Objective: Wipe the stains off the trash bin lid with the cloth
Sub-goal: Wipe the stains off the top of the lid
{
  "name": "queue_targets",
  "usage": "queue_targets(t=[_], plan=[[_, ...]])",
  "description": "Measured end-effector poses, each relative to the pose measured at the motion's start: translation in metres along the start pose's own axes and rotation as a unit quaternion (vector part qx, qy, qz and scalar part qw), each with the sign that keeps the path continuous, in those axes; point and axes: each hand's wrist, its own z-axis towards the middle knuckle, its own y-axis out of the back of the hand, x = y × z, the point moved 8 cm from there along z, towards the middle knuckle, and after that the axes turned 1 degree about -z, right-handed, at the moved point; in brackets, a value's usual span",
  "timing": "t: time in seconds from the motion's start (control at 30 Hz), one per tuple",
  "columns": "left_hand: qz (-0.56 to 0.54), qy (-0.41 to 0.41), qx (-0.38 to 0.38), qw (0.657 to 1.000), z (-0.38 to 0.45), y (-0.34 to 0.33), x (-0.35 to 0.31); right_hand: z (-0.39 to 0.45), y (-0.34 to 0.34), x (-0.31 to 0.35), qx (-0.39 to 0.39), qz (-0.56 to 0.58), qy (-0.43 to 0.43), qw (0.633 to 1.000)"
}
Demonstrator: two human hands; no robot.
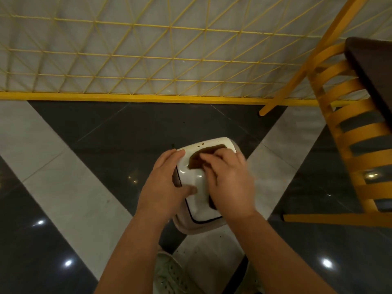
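Directly below the camera, low centre of the frame, the white trash bin lid [192, 177] sits on its bin on the tiled floor [89, 187], long axis running from the near edge up and slightly left toward the yellow mesh fence [148, 60]. Left hand [167, 183] steadies the lid's left rim: fingers laid over the upper-left corner, thumb on the top surface, a loose grip on the edge. Right hand [227, 177] lies flat on the brown cloth [203, 158], fingers fairly straight and pressing it down; motion blur here. Cloth covers the far half, where small dark specks [202, 143] show near the top edge. Judged: the right hand is nearer the stains; strokes should run up-frame, along the lid's length. Wooden chair [350, 124] stands at right.
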Motion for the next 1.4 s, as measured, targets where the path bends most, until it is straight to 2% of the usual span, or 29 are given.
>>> queue_targets(t=[0.07,0.13,0.27,0.37,0.43,0.63,0.67,0.8,0.9,0.97,1.03,1.13,1.23,1.3,1.4], plan=[[-0.013,-0.002,-0.002,1.0,-0.001,0.0,0.0,-0.018,-0.008,0.014,0.024,0.003,0.066,0.998],[-0.01,-0.004,-0.004,1.0,-0.002,0.002,-0.001,-0.032,-0.001,0.0,0.006,0.021,0.07,0.997],[0.043,-0.001,0.01,0.999,-0.005,0.003,-0.003,-0.02,0.015,-0.058,-0.043,0.075,-0.093,0.992],[0.055,0.017,0.017,0.998,-0.01,0.003,-0.005,0.001,0.012,-0.062,-0.07,0.063,-0.135,0.986],[0.079,0.022,0.009,0.997,-0.011,0.007,-0.005,0.005,0.007,-0.051,-0.055,0.074,-0.126,0.988],[0.132,0.03,0.014,0.991,-0.012,0.007,-0.006,-0.041,-0.006,-0.026,-0.003,0.089,0.01,0.996],[0.138,0.034,0.016,0.99,-0.012,0.007,-0.006,-0.043,-0.004,-0.036,-0.009,0.099,-0.011,0.995],[0.124,0.045,0.018,0.991,-0.013,0.003,-0.009,-0.026,0.002,-0.077,-0.072,0.145,-0.187,0.969],[0.123,0.043,0.003,0.991,-0.011,0.003,-0.013,-0.02,0.0,-0.044,-0.062,0.147,-0.123,0.98],[0.137,0.049,-0.003,0.989,-0.01,0.004,-0.014,-0.038,-0.011,-0.025,-0.027,0.157,-0.066,0.985],[0.162,0.055,-0.006,0.985,-0.009,0.005,-0.015,-0.06,-0.016,-0.026,-0.009,0.169,-0.047,0.984],[0.214,0.061,0.0,0.975,-0.01,0.003,-0.016,-0.071,-0.017,-0.064,-0.022,0.212,-0.135,0.968],[0.254,0.071,-0.001,0.965,-0.011,0.003,-0.016,-0.056,-0.008,-0.085,-0.071,0.198,-0.229,0.95],[0.273,0.08,-0.003,0.959,-0.01,0.003,-0.018,-0.043,-0.005,-0.067,-0.077,0.198,-0.194,0.958],[0.298,0.079,-0.008,0.951,-0.008,0.004,-0.022,-0.053,-0.008,-0.027,-0.035,0.186,-0.094,0.977]])
